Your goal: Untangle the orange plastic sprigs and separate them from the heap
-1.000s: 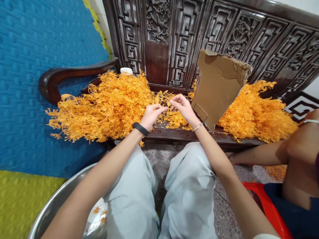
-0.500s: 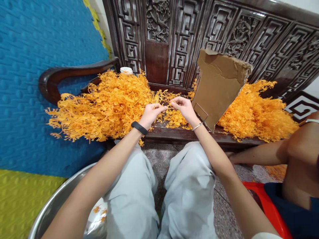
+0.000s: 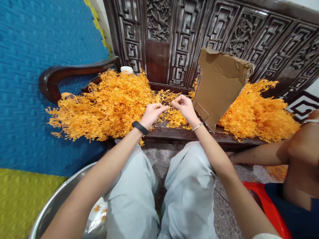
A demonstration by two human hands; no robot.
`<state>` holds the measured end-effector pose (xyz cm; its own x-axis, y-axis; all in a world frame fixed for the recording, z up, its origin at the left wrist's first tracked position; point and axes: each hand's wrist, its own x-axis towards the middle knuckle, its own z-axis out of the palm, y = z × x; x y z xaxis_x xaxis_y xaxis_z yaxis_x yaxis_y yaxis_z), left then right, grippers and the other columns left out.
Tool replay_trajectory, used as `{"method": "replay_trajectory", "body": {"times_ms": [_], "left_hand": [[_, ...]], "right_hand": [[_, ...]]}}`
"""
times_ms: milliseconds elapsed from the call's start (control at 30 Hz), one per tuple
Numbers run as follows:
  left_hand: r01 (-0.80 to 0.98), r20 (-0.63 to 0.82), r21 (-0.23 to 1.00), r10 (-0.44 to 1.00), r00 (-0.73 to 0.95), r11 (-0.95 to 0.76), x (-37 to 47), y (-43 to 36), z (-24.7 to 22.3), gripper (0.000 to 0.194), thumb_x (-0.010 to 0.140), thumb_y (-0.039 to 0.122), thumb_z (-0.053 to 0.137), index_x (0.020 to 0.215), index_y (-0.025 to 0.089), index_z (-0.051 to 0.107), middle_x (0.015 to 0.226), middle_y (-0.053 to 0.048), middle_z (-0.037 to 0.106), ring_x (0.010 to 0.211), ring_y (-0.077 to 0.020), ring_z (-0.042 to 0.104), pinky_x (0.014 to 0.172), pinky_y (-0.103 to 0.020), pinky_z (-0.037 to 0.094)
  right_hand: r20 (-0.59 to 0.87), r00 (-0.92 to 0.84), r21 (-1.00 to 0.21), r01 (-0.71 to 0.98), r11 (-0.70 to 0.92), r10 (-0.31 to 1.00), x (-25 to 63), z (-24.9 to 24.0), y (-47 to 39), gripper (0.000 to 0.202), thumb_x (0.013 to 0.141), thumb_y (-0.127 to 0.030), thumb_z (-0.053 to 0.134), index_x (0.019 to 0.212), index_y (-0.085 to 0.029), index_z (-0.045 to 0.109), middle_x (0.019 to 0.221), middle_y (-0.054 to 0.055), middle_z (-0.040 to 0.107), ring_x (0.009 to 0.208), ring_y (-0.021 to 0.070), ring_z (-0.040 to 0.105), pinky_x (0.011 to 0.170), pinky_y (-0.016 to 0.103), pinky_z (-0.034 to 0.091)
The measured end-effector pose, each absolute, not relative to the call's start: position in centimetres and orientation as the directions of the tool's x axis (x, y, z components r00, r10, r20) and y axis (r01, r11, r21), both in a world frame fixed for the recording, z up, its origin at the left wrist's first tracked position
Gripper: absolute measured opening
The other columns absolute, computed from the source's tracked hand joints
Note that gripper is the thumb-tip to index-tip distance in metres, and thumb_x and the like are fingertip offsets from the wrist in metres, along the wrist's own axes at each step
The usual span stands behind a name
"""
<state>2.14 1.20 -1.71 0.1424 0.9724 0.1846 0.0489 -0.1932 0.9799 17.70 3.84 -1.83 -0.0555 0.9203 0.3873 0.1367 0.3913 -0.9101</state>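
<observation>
My left hand (image 3: 155, 112) is closed in a pinch, with a black band on its wrist. Across a narrow gap, my right hand (image 3: 181, 105) also pinches thumb to fingertips. Whatever either holds is too small to make out. Both hover over the dark wooden bench (image 3: 169, 134). A large heap of orange branching strands (image 3: 112, 103) lies left of my left hand. Between and behind the hands is a smaller scatter of orange pieces (image 3: 175, 119). A brown cardboard piece (image 3: 219, 83) stands tilted beside my right hand.
Another orange heap (image 3: 256, 113) lies right of the cardboard. A white container (image 3: 126, 70) stands behind the left heap. A metal basin (image 3: 52, 205) sits low at left. At right, a person's bent leg (image 3: 299, 166) is near a red stool (image 3: 271, 209).
My right hand has risen very slightly and the gap between the hands is a little wider. My left hand has barely moved.
</observation>
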Motion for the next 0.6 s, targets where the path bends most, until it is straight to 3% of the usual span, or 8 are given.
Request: {"method": "replay_trajectory", "body": {"times_ms": [233,433,600], "left_hand": [[-0.114,0.214,0.972,0.974,0.072,-0.205,3.7,1.0,-1.8,0.024,0.068,0.025,0.065,0.051,0.013,0.053,0.047,0.005,0.04,0.044,-0.0035,0.029,0.043,-0.021,0.02],[-0.365,-0.073,0.928,0.997,0.032,0.079,4.0,2.5,-2.6,0.017,0.065,0.017,0.066,0.055,0.013,0.052,0.053,0.004,0.047,0.04,-0.0018,0.031,0.036,-0.018,0.018],[-0.469,-0.175,0.868,0.984,0.024,0.166,3.8,3.1,-2.9,0.019,0.063,0.014,0.067,0.054,0.013,0.049,0.047,0.006,0.044,0.036,-0.0009,0.03,0.034,-0.016,0.019]], "right_hand": [[0.226,0.19,-0.974,0.018,0.227,0.955,15.7,-1.6,4.2,0.025,0.073,-0.011,0.061,0.057,-0.017,0.043,0.054,-0.006,0.05,0.049,0.0062,0.049,0.053,0.021,0.039],[0.033,0.327,-0.993,-0.1,0.069,0.945,13.9,-1.9,5.5,0.028,0.074,-0.008,0.058,0.055,-0.017,0.04,0.049,-0.008,0.048,0.047,0.0059,0.047,0.049,0.019,0.036],[-0.063,0.375,-0.983,-0.182,0.007,0.925,12.8,-2.0,6.0,0.029,0.071,-0.003,0.058,0.052,-0.016,0.039,0.047,-0.008,0.045,0.049,0.0054,0.045,0.049,0.018,0.034]]}}
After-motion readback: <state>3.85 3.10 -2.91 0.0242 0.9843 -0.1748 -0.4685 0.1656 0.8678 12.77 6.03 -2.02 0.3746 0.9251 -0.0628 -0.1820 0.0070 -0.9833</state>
